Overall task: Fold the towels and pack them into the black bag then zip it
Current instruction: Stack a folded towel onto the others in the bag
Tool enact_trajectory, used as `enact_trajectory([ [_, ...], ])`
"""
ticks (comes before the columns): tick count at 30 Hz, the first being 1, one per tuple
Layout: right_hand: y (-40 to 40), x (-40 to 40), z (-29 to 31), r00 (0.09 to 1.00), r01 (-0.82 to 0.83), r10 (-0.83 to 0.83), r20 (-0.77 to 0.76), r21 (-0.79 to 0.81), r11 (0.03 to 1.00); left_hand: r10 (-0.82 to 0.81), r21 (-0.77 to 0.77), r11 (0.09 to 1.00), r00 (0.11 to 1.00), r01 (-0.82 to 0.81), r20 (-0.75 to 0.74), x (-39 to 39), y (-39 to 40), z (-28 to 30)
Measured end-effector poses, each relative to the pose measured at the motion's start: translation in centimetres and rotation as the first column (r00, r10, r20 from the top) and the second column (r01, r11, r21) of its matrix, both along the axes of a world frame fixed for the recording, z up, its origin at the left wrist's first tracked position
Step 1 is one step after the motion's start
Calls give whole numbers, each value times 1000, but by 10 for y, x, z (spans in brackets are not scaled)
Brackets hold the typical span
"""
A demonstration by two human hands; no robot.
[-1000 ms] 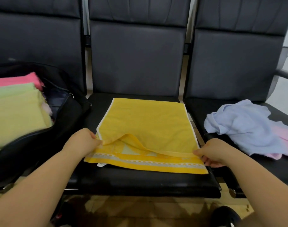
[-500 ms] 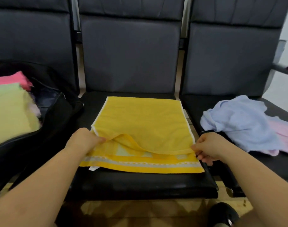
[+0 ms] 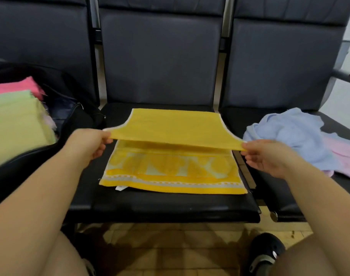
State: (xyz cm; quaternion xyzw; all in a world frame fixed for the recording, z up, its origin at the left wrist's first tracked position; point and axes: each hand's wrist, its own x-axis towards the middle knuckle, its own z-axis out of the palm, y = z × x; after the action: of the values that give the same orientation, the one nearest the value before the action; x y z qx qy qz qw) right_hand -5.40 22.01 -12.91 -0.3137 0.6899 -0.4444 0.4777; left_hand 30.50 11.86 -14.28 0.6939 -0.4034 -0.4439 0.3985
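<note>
Towel (image 3: 176, 128) on seat (image 3: 170, 204) | left hand (image 3: 86, 145), right hand (image 3: 269, 156): fingers pinch its raised edge | bag (image 3: 74, 124) at left

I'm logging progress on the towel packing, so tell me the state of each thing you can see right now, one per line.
yellow towel: on the middle seat, top layer lifted, unfinished.
left hand: pinching the towel's left corner.
right hand: pinching the right corner.
black bag: unzipped, open.
folded towels: stacked in the bag.
blue towel: crumpled, unfolded, right seat.
pink towel: unfolded, partly under the blue one.
</note>
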Motion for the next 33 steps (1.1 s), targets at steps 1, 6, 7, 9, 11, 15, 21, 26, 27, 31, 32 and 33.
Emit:
enact_trajectory([
  [1, 4, -1, 5, 999, -3, 4, 43, -23, 1000, -1, -5, 1000, 998, 1, -61, 5, 5, 6],
  [6, 24, -5, 5, 977, -185, 205, -61, 237, 954, -191, 170, 968, 981, 186, 15, 30, 31, 5],
  [7, 26, -4, -2, 963, -200, 246, -110, 317, 927, -252, 246, 941, 966, 232, 52, 32, 35, 2],
  [9, 28, 2, -16, 925, -192, 311, -220, 435, 880, -367, 399, 870, 921, 291, 128, 32, 43, -8],
  [11, 27, 7, -27, 888, -151, 323, -327, 456, 877, -428, 452, 847, 864, 281, 266, 30, 46, -17],
  [15, 27, 10, -33, 910, -132, 281, -304, 429, 894, -411, 364, 892, 817, 268, 405, 25, 47, -25],
  [21, 34, 7, -26, 955, -151, 233, -184, 376, 914, -333, 385, 889, 927, 247, 174, 22, 55, -25],
  [26, 38, 8, -26, 964, -193, 239, -114, 313, 930, -270, 340, 915, 955, 216, 121, 25, 60, -26],
  [27, 39, 7, -26, 966, -195, 235, -103, 302, 933, -261, 321, 923, 959, 214, 110, 25, 61, -26],
  [31, 42, 5, -17, 981, -178, 190, -34, 218, 960, -269, 171, 951, 963, 259, 33, 26, 70, -19],
  [32, 42, 6, -12, 987, -155, 159, -8, 166, 974, -279, 128, 952, 960, 277, -3, 26, 72, -13],
  [33, 43, 6, -5, 992, -130, 128, 18, 106, 986, -284, 81, 955, 958, 286, -37, 27, 75, -6],
])
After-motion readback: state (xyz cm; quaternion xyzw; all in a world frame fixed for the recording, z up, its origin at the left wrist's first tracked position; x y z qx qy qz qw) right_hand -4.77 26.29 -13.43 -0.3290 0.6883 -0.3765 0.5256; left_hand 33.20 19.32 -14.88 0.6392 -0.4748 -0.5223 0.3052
